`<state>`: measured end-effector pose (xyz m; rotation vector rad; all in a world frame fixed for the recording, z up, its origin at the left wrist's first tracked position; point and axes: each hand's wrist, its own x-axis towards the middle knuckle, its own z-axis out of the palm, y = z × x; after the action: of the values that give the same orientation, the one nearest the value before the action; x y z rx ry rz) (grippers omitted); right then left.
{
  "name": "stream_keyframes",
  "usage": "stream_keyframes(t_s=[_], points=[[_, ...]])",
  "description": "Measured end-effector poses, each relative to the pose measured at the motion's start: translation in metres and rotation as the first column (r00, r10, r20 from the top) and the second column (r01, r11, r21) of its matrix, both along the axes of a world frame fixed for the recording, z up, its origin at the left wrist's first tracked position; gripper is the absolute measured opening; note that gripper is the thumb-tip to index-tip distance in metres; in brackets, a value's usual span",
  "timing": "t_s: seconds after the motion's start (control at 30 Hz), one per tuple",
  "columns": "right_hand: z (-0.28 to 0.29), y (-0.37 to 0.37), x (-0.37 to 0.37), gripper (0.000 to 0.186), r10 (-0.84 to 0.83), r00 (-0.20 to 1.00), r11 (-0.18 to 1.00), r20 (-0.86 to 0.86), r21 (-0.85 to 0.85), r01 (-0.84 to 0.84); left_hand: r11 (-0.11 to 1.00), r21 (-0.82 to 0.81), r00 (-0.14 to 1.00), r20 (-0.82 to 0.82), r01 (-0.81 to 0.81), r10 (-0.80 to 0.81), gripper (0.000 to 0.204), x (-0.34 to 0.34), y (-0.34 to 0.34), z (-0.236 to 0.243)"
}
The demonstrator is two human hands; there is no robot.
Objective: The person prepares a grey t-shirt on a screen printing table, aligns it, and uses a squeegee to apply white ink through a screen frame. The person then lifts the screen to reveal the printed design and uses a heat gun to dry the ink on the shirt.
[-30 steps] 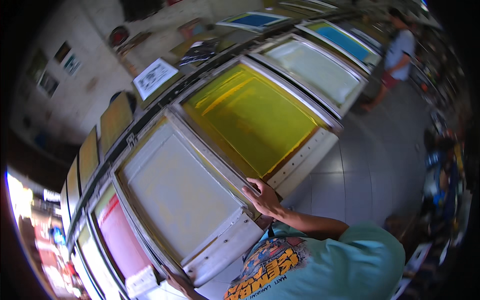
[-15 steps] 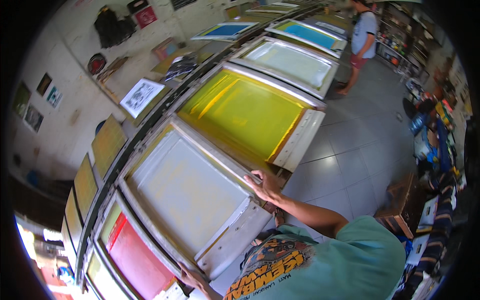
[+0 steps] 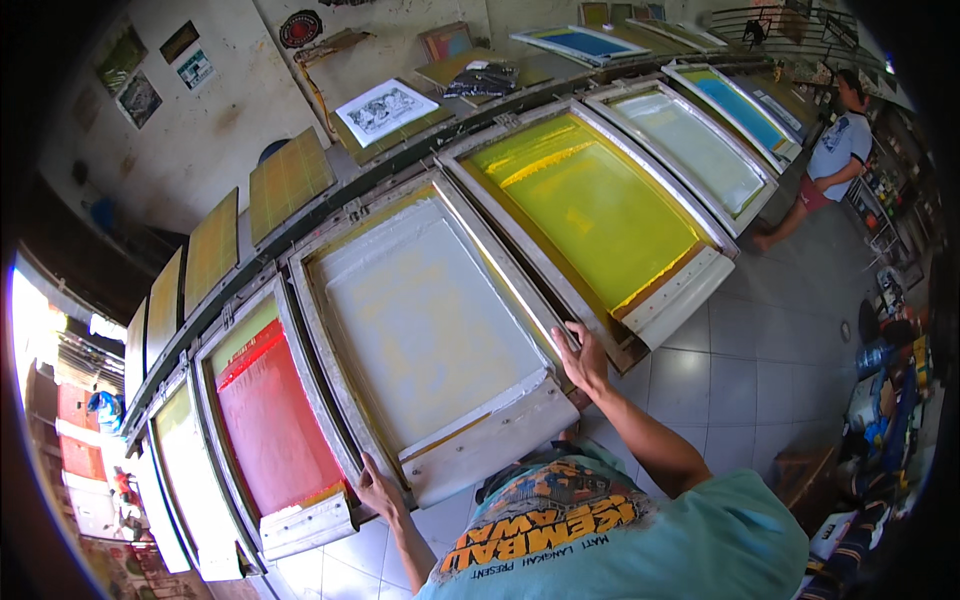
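In front of me is a wide screen printing frame (image 3: 336, 357) with a pale grey, yellow-blotched mesh. My right hand (image 3: 585, 362) is closed round its right side rail near the front corner, thumb and fingers curled on the edge. At the front left corner my left hand (image 3: 380, 490) holds the opposite rail; some of its fingers are hidden beneath or behind the frame. A white squared-off board (image 3: 490, 440) spans the frame's front edge, between my two hands.
A red-inked screen (image 3: 270, 420) sits close on the left, a yellow-inked screen (image 3: 590, 210) on the right. Flat boards (image 3: 290, 185) line the far side, one with a printed sheet (image 3: 386, 110). A person (image 3: 838, 150) stands at the far right beside cluttered shelves.
My view has swung, so the screens appear shifted rightward and the person sits nearer the right rim. Both hands stay on the grey screen's frame; the left one shows more fully.
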<state>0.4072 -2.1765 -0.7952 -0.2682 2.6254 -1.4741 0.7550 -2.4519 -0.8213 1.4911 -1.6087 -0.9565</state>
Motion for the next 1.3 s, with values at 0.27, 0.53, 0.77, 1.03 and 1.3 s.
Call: stream_keyframes(t_s=[0.27,0.53,0.77,1.03,1.3], points=[[0.015,-0.008,0.0,0.082,0.034,0.994,0.993,0.107,0.107,-0.046,0.994,0.074,0.995,-0.052,-0.087,0.091,0.061,0.005,0.004,-0.02],[0.006,-0.019,-0.004,0.091,0.002,0.997,0.988,-0.082,0.152,0.01,0.994,0.105,0.989,0.138,0.033,-0.048,0.045,0.009,-0.034,-0.049],[0.019,-0.015,-0.005,0.083,0.126,0.991,0.969,-0.051,0.22,-0.112,0.988,0.047,0.964,0.218,0.145,-0.152,0.038,0.01,-0.038,-0.05],[0.033,0.025,0.013,0.08,0.291,0.945,0.954,-0.152,0.122,-0.274,0.794,-0.45,0.848,0.51,0.409,-0.148,0.038,-0.022,-0.026,0.018],[0.077,0.232,-0.017,0.042,0.163,0.911,0.947,-0.378,-0.199,-0.251,0.701,-0.578,0.842,-0.044,0.418,-0.538,0.023,-0.248,0.242,0.15]])
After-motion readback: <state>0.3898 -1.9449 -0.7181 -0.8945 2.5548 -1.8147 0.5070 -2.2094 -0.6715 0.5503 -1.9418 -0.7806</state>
